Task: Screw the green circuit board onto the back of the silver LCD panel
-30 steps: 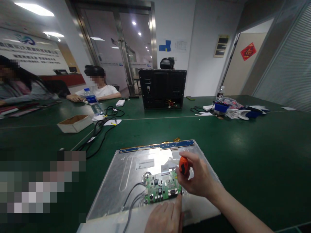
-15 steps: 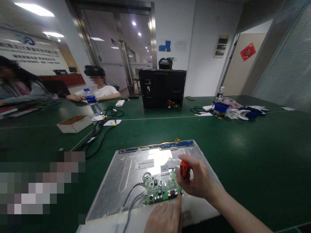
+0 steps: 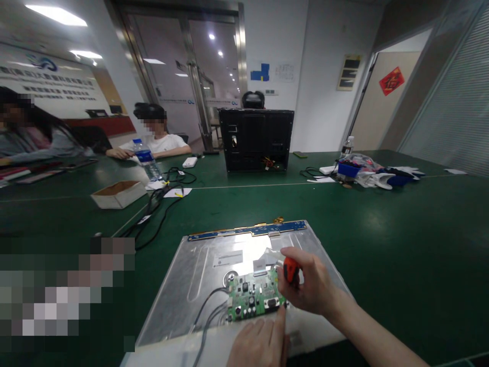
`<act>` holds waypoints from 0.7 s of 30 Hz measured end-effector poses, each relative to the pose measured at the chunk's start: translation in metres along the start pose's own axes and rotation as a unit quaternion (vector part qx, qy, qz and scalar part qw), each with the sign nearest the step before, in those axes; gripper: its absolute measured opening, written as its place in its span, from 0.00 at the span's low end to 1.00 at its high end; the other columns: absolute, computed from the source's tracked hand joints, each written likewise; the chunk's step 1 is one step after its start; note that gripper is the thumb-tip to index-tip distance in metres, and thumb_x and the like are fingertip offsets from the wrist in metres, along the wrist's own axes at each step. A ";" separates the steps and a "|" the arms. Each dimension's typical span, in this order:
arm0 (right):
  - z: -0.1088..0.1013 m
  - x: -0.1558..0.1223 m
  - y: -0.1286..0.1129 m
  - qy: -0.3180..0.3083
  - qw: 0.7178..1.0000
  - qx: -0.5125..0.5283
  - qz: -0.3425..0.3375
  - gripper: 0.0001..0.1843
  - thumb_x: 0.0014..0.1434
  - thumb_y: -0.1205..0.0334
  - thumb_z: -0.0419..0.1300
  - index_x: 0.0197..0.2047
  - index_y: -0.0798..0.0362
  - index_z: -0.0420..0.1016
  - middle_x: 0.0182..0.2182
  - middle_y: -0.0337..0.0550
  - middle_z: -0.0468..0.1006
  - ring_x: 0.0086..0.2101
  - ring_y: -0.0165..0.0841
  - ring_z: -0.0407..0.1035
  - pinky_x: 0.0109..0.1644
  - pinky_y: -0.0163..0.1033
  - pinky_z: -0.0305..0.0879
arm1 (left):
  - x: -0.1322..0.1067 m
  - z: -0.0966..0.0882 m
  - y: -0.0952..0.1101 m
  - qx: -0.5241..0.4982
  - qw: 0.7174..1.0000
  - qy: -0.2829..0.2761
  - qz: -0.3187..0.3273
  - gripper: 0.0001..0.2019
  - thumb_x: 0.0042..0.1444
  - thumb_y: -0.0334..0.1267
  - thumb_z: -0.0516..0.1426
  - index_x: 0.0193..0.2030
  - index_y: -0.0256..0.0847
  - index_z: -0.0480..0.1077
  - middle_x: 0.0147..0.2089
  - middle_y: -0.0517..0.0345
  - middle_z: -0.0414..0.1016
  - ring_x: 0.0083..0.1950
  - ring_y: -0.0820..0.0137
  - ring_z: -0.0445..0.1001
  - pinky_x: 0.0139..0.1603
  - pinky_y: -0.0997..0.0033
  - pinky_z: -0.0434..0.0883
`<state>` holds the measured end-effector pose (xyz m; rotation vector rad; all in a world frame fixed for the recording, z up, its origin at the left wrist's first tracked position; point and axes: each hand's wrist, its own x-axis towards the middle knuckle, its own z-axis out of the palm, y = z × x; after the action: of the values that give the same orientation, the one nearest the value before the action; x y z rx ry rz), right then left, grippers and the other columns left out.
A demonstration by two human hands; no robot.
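Orange-handled screwdriver stands upright in your right hand, fingers closed around it, tip at the right edge of the green circuit board. Your left hand lies flat and holds nothing, index finger touching the board's near right corner. Board sits on the metal panel, near on the green counter.

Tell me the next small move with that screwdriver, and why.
Probably keep turning the orange-handled screwdriver in place. The right hand grips it upright at the right edge of the green circuit board, its tip hidden behind the fingers, while the left hand presses a fingertip by the board's near corner on the metal panel. The board looks steadied for that.
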<state>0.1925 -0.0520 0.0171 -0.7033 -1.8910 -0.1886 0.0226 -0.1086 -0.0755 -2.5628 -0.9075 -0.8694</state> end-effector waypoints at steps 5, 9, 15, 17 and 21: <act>0.000 0.000 -0.001 -0.004 1.000 0.005 -0.001 0.28 0.58 0.72 0.53 0.61 0.48 0.54 0.24 0.32 0.72 0.16 0.27 0.60 0.18 0.31 0.62 | 0.000 0.000 -0.001 -0.010 1.000 0.012 -0.002 0.17 0.72 0.32 0.40 0.52 0.30 0.67 0.30 0.56 0.77 0.26 0.69 0.78 0.27 0.71 0.75; 0.000 0.000 -0.002 0.006 1.000 0.003 -0.006 0.28 0.59 0.72 0.53 0.61 0.49 0.54 0.26 0.34 0.74 0.16 0.26 0.60 0.18 0.30 0.63 | 0.000 -0.001 -0.001 -0.008 1.000 0.012 -0.004 0.16 0.72 0.32 0.41 0.52 0.30 0.67 0.30 0.55 0.77 0.27 0.69 0.78 0.28 0.71 0.75; 0.000 0.001 -0.002 0.005 1.000 -0.005 -0.001 0.26 0.59 0.71 0.52 0.59 0.49 0.55 0.24 0.32 0.72 0.15 0.27 0.60 0.18 0.30 0.62 | 0.001 -0.003 -0.001 0.000 1.000 0.018 0.002 0.17 0.73 0.32 0.40 0.53 0.29 0.67 0.28 0.57 0.76 0.25 0.70 0.77 0.26 0.72 0.73; 0.000 0.002 -0.002 0.003 1.000 -0.006 0.001 0.26 0.58 0.72 0.52 0.59 0.49 0.55 0.22 0.30 0.70 0.15 0.27 0.59 0.18 0.30 0.61 | 0.001 -0.002 -0.001 0.002 1.000 0.021 0.005 0.17 0.73 0.32 0.40 0.53 0.28 0.67 0.28 0.57 0.75 0.25 0.70 0.77 0.26 0.72 0.72; 0.000 0.001 -0.002 0.001 1.000 -0.005 0.001 0.25 0.59 0.71 0.52 0.59 0.48 0.55 0.22 0.29 0.69 0.15 0.27 0.59 0.18 0.30 0.62 | 0.000 -0.001 -0.001 0.011 1.000 0.012 0.004 0.17 0.73 0.32 0.40 0.53 0.30 0.68 0.27 0.58 0.75 0.24 0.70 0.76 0.26 0.72 0.71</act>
<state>0.1915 -0.0532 0.0184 -0.7119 -1.8890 -0.1969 0.0219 -0.1082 -0.0746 -2.5299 -0.8946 -0.8810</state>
